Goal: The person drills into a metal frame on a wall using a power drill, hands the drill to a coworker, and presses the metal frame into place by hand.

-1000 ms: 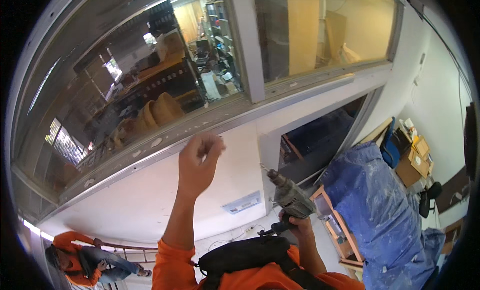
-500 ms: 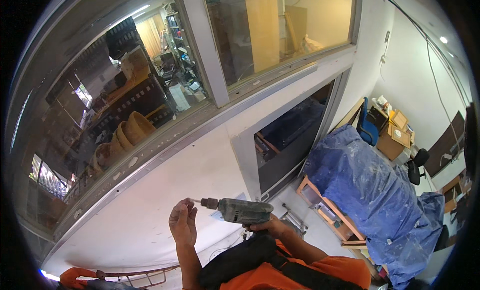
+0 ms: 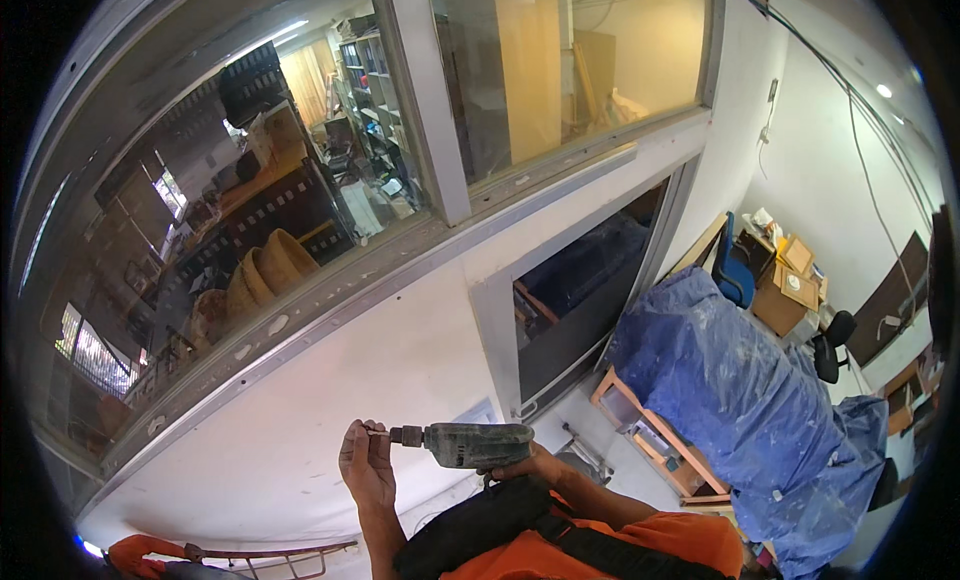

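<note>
A dusty grey-green power drill lies nearly level before my chest, its dark chuck pointing left. My right hand is closed around its handle, partly hidden beneath the drill body. At the chuck's front, the fingertips of my left hand pinch a thin, light drill bit. Only a short length of the bit shows between fingers and chuck. Behind the drill stands the white wall panel below the window ledge.
Glass windows sit above a metal ledge. A dark framed opening is in the wall. To the right, a blue tarp covers furniture. Lower left, another person's orange sleeve shows beside a reddish ladder.
The drill and both hands sit slightly lower in the view, and the drill is more level. My left fingertips are closer to the chuck. The view has shifted a little.
</note>
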Action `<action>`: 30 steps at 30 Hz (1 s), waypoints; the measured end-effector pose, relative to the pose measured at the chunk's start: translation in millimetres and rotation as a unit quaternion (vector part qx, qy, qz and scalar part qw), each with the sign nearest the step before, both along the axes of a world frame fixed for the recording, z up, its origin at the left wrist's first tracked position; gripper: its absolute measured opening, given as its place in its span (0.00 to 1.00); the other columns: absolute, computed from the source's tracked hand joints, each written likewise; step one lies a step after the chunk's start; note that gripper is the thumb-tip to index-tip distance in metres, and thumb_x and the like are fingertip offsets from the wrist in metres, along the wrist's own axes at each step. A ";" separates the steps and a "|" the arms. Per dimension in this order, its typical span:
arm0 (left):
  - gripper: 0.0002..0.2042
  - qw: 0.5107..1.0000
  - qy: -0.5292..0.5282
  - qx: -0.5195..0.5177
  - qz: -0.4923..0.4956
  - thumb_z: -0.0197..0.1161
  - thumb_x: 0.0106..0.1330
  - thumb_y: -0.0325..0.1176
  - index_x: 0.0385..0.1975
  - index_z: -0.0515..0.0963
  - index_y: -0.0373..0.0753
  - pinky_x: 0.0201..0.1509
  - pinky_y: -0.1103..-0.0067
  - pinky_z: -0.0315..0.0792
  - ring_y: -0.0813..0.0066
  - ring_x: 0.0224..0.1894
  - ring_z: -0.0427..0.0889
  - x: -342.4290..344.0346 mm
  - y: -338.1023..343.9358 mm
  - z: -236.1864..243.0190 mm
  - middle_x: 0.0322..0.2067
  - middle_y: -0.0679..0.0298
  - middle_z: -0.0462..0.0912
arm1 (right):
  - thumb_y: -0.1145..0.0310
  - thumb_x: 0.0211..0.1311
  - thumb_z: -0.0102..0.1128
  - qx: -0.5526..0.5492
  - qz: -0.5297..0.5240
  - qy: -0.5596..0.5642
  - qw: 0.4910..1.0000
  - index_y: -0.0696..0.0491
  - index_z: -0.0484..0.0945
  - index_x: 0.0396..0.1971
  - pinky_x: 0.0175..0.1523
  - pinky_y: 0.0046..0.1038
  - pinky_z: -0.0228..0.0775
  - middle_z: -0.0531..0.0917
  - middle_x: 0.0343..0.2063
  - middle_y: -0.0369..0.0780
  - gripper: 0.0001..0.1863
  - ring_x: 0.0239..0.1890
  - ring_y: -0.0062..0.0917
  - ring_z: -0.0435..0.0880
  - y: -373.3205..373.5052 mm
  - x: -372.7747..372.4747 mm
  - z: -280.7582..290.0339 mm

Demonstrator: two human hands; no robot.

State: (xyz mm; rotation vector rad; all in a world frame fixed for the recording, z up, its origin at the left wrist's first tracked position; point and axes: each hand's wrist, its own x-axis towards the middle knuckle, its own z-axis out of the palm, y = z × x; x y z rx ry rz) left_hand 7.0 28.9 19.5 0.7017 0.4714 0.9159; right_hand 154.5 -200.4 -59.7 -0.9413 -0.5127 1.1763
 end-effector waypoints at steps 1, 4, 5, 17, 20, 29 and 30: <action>0.08 1.000 -0.010 -0.002 -0.005 0.57 0.74 0.27 0.47 0.77 0.32 0.50 0.75 0.85 0.68 0.44 0.85 -1.8 1.5 -2.4 0.40 0.58 0.83 | 0.78 0.52 0.73 0.000 0.000 -0.002 1.000 0.55 0.75 0.58 0.61 0.33 0.75 0.86 0.47 0.42 0.30 0.52 0.29 0.84 -0.9 -0.8 -1.0; 0.08 0.999 -0.031 -0.008 -0.009 0.58 0.74 0.27 0.48 0.77 0.32 0.49 0.75 0.86 0.67 0.45 0.85 -4.5 2.4 -5.6 0.40 0.57 0.84 | 0.81 0.52 0.70 -0.035 -0.019 -0.003 0.999 0.59 0.78 0.56 0.61 0.33 0.73 0.86 0.47 0.43 0.27 0.52 0.30 0.84 -1.2 -3.6 -1.4; 0.08 0.999 -0.040 -0.012 -0.009 0.58 0.74 0.26 0.48 0.77 0.32 0.48 0.75 0.86 0.67 0.45 0.86 -4.5 2.1 -6.0 0.40 0.57 0.84 | 0.81 0.52 0.70 -0.013 -0.016 0.001 1.000 0.59 0.78 0.56 0.61 0.32 0.73 0.86 0.47 0.43 0.27 0.52 0.30 0.84 -0.2 -3.8 -3.7; 0.10 1.000 -0.003 0.001 0.014 0.59 0.72 0.24 0.50 0.77 0.33 0.42 0.80 0.88 0.67 0.42 0.88 -4.4 6.7 -8.1 0.39 0.57 0.85 | 0.81 0.53 0.73 0.003 -0.038 -0.038 0.999 0.56 0.77 0.56 0.60 0.32 0.76 0.86 0.46 0.40 0.27 0.52 0.26 0.84 -0.7 -3.1 -2.9; 0.10 1.000 -0.011 -0.016 0.018 0.59 0.73 0.25 0.51 0.77 0.33 0.43 0.80 0.88 0.67 0.43 0.88 -1.8 3.3 -7.4 0.39 0.56 0.85 | 0.82 0.52 0.73 -0.018 -0.036 -0.018 0.999 0.56 0.77 0.56 0.62 0.32 0.74 0.86 0.48 0.40 0.29 0.52 0.27 0.83 -2.2 -2.1 -3.6; 0.09 0.995 0.030 0.092 0.003 0.60 0.72 0.24 0.50 0.78 0.35 0.47 0.72 0.88 0.62 0.45 0.87 -1.0 2.8 -9.8 0.41 0.54 0.86 | 0.82 0.51 0.73 -0.038 -0.038 0.002 0.999 0.57 0.78 0.55 0.60 0.31 0.75 0.87 0.47 0.40 0.28 0.50 0.27 0.84 -7.8 -0.5 17.2; 0.09 0.995 0.031 0.092 0.005 0.60 0.72 0.24 0.50 0.78 0.35 0.47 0.72 0.88 0.62 0.45 0.87 -1.6 4.1 -11.8 0.41 0.54 0.86 | 0.82 0.51 0.73 -0.055 -0.040 0.000 0.998 0.57 0.79 0.55 0.59 0.32 0.76 0.87 0.46 0.40 0.28 0.49 0.27 0.85 -9.0 0.1 19.6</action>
